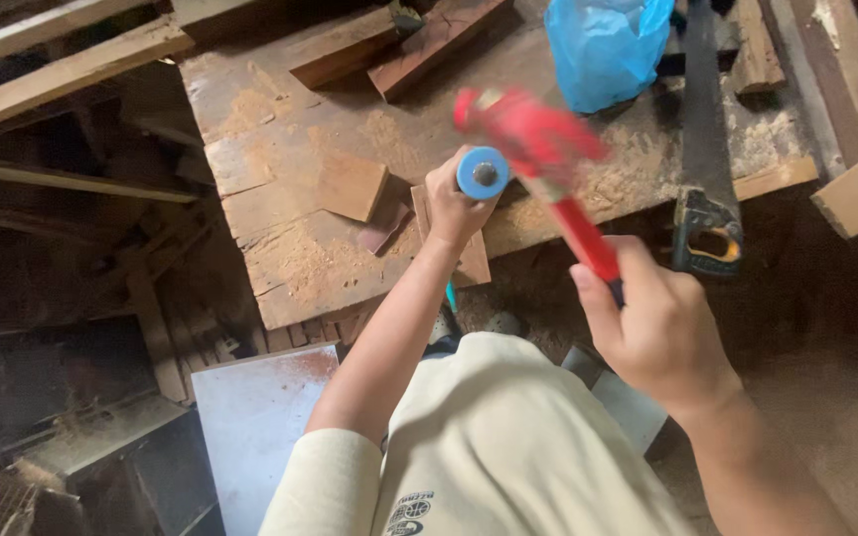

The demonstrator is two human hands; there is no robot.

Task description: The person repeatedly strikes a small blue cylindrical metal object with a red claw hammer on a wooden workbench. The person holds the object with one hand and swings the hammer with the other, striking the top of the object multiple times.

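The left hand (457, 203) is closed around an upright chisel with a blue-capped handle (483, 173) over the workbench (280, 129), while the right hand (659, 333) grips a red hammer (548, 164), its blurred head just beside the cap.

The chisel (482, 175) stands upright in the closed left hand (455, 208), only its round blue handle end with a grey metal centre showing above the fist, facing the camera. The hammer (548, 164) is red and blurred by motion; its handle runs up and to the left out of the closed right hand (659, 333), and its head sits just beside the chisel's blue end, slightly above and to its right.
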